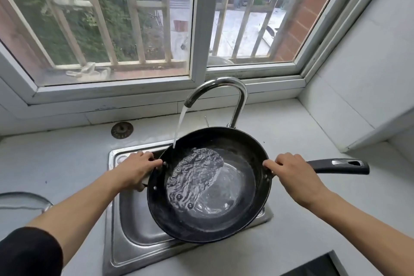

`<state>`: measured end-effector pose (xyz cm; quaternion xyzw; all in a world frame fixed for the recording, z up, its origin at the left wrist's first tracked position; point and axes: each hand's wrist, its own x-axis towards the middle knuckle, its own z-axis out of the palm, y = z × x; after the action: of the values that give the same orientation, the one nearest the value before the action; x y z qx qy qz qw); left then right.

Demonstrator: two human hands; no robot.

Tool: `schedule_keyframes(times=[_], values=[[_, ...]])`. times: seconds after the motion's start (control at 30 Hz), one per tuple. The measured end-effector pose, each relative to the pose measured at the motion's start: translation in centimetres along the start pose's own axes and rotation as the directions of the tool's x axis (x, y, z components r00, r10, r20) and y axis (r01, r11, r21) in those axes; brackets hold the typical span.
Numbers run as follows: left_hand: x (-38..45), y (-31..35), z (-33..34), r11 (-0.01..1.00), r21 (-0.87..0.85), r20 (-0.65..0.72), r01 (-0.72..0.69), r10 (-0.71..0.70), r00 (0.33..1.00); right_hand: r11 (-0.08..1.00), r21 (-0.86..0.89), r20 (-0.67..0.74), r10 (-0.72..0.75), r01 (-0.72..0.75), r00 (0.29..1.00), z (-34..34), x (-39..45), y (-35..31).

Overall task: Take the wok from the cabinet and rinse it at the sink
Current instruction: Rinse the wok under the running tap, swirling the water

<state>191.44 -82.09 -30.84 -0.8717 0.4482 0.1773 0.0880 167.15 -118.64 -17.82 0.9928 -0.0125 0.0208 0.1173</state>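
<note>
Wok (224, 215) over sink (125, 219), betw hands. L hand (136, 164) grips left rim, R hand (293, 172) grips handle (338, 166) base. Handle axis runs right past R hand. Tap (217, 89) stream hits wok nr L hand.

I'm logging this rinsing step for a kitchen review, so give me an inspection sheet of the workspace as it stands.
Surface: pale countertop around a steel sink.
Job's things: black wok held over the sink, water pooling inside; faucet running onto its far-left inner wall.
Clutter: round metal cap behind the sink; a dark panel at the near right edge.
Grips: left hand grips the wok's left rim; right hand grips the handle base.
Cables: nothing seen.
Surroundings: barred window, tiled wall on the right.
</note>
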Motion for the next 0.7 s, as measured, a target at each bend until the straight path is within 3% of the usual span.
schedule_keyframes(times=[0.33, 0.7], values=[[0.9, 0.1, -1.3, 1.0, -0.022, -0.105, 0.0, -0.002, 0.994, 0.999, -0.05, -0.067, -0.001, -0.002, 0.998, -1.9, 0.8, 0.7], [1.9, 0.6, -1.6, 0.994, -0.111, -0.184, 0.022, -0.043, 0.982, 0.998, -0.042, -0.002, 0.04, -0.04, 0.999, -2.1, -0.1, 0.4]])
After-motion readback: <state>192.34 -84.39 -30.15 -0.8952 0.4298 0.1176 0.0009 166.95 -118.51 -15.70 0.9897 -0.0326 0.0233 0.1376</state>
